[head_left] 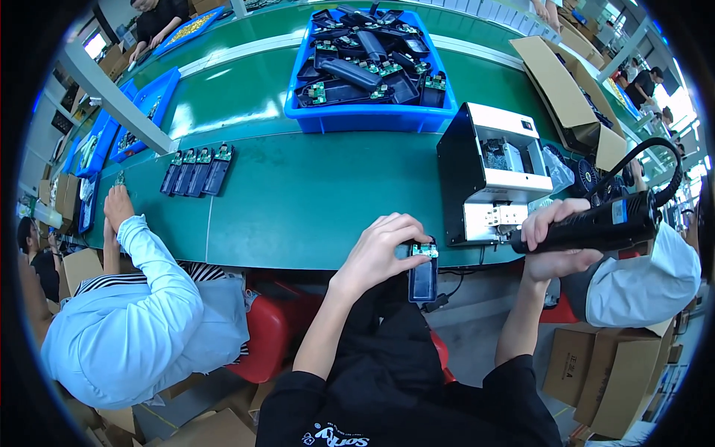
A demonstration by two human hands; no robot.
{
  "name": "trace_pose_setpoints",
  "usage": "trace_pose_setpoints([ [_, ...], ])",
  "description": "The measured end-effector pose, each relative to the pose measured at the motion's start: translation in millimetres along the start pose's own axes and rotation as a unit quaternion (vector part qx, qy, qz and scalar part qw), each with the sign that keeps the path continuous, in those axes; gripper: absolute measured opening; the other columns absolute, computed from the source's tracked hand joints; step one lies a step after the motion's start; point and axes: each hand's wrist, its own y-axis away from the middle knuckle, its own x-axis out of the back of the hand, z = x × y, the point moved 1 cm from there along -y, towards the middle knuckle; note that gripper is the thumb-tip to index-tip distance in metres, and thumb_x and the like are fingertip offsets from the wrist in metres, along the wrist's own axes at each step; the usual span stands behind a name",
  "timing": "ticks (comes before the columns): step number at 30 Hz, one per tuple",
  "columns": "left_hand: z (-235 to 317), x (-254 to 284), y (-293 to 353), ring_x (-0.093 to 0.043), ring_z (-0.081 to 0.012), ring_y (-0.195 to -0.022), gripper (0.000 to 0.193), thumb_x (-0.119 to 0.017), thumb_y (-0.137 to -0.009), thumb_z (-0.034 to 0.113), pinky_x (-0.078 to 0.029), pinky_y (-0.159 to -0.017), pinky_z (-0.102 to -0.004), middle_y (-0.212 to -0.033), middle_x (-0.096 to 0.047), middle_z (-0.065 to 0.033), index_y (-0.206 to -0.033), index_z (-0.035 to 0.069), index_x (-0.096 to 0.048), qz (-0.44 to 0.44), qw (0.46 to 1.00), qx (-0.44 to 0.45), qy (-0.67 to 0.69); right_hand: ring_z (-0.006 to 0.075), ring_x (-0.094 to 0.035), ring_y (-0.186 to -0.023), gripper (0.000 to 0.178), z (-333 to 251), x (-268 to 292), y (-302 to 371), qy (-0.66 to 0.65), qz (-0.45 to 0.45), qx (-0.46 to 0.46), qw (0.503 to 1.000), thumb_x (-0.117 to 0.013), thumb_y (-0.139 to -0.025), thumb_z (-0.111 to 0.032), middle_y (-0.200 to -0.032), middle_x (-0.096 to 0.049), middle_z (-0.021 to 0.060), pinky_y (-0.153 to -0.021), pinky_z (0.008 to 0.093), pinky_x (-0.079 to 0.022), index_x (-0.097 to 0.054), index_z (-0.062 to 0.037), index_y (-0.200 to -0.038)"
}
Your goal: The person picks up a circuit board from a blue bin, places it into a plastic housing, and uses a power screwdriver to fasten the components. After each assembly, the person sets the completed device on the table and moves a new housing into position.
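Observation:
Pinched at its upper end between the thumb and fingers of my left hand point(378, 249) is a dark plastic housing half point(423, 284) with a small green circuit board point(425, 251) in it. It hangs over the table's near edge, tilted toward me. My right hand point(550, 223) is wrapped round a thick black electric screwdriver point(614, 222), whose cable loops up from its back end. The screwdriver's front end points left, beside the lower front of a black and white screw feeder point(488, 160); its tip is hard to make out.
A blue bin point(369, 113) heaped with dark housings stands at the far middle. Several housings with boards point(197, 173) lie in a row to the left. A co-worker's hand point(118, 205) rests near the left table edge. An open cardboard box point(555, 89) sits behind the feeder.

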Motion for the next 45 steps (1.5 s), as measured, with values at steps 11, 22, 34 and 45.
trace_pose_setpoints([
  [11,-4.6,-0.3,0.0,-0.061,-0.0222,-0.092,0.025,-0.080,-0.069,0.011,-0.046,-0.085,-0.0342,-0.095,-0.064,-0.0026,-0.090,0.008,-0.067,0.004,1.000,-0.013,-0.004,0.0127,-0.046,-0.045,0.088,20.6,-62.3,37.6,-0.124,-0.096,-0.042,0.987,-0.048,-0.069,-0.089,-0.060,-0.047,0.0044,-0.042,0.0241,-0.041,-0.039,-0.0054,-0.092],
  [22,-6.3,0.0,1.7,-0.058,-0.0225,-0.092,0.026,-0.079,-0.070,0.014,-0.044,-0.086,-0.0345,-0.094,-0.060,-0.0022,-0.092,0.009,-0.066,0.002,1.000,-0.014,0.005,0.0120,-0.047,-0.047,0.090,41.1,-71.3,48.2,-0.061,-0.183,-0.072,0.979,-0.050,-0.066,-0.090,-0.062,-0.048,0.0047,-0.044,0.0219,-0.041,-0.039,-0.0051,-0.094],
  [34,-4.3,0.0,0.1,-0.058,-0.0244,-0.093,0.026,-0.078,-0.070,0.010,-0.049,-0.081,-0.0355,-0.094,-0.059,-0.0040,-0.092,0.007,-0.064,-0.007,1.000,0.008,0.030,0.0121,-0.047,-0.048,0.085,44.4,-70.0,50.5,-0.066,-0.180,-0.092,0.977,-0.052,-0.070,-0.086,-0.062,-0.049,0.0050,-0.047,0.0225,-0.041,-0.040,-0.0052,-0.093],
  [45,-1.4,-0.5,-1.5,-0.059,-0.0280,-0.095,0.026,-0.077,-0.070,0.005,-0.049,-0.082,-0.0367,-0.096,-0.061,-0.0087,-0.089,0.001,-0.060,-0.011,0.998,-0.001,0.057,0.0112,-0.048,-0.049,0.066,81.0,-56.1,79.5,-0.045,-0.118,-0.060,0.990,-0.054,-0.085,-0.071,-0.060,-0.051,0.0050,-0.047,0.0223,-0.038,-0.046,-0.0050,-0.089],
])
